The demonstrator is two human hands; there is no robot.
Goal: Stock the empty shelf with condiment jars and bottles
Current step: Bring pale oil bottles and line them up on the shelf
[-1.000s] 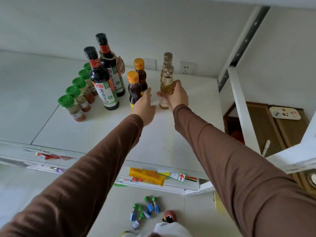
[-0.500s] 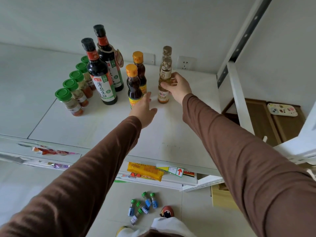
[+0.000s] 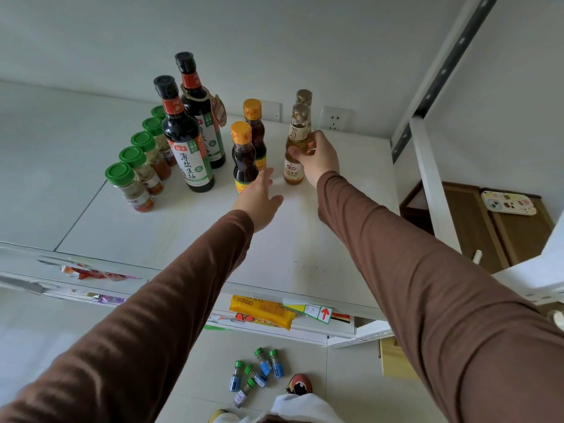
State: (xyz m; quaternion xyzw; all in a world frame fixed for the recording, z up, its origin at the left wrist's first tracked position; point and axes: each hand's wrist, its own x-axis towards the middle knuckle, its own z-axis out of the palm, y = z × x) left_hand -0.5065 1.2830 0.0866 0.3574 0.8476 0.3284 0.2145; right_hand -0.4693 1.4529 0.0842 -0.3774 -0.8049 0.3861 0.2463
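On the white shelf [image 3: 152,233] stand several green-capped spice jars [image 3: 131,186] in a row at the left, two tall dark soy sauce bottles [image 3: 186,148], and two small dark bottles with orange caps [image 3: 244,157]. Two pale vinegar bottles stand to the right; my right hand [image 3: 317,158] grips the front vinegar bottle [image 3: 297,132] around its middle as it stands on the shelf. My left hand [image 3: 259,199] hovers open just in front of the nearer orange-capped bottle, fingers close to its base.
Several small blue-labelled jars [image 3: 256,374] with green caps lie on the floor below, beside my shoe [image 3: 300,384]. A yellow packet [image 3: 262,311] sits on the lower shelf. A white shelf upright [image 3: 433,190] stands at the right, with a wooden cabinet [image 3: 476,227] beyond it.
My right hand has stayed on the front vinegar bottle, shifting it slightly on the shelf. My left hand has drawn back a little from the orange-capped bottle.
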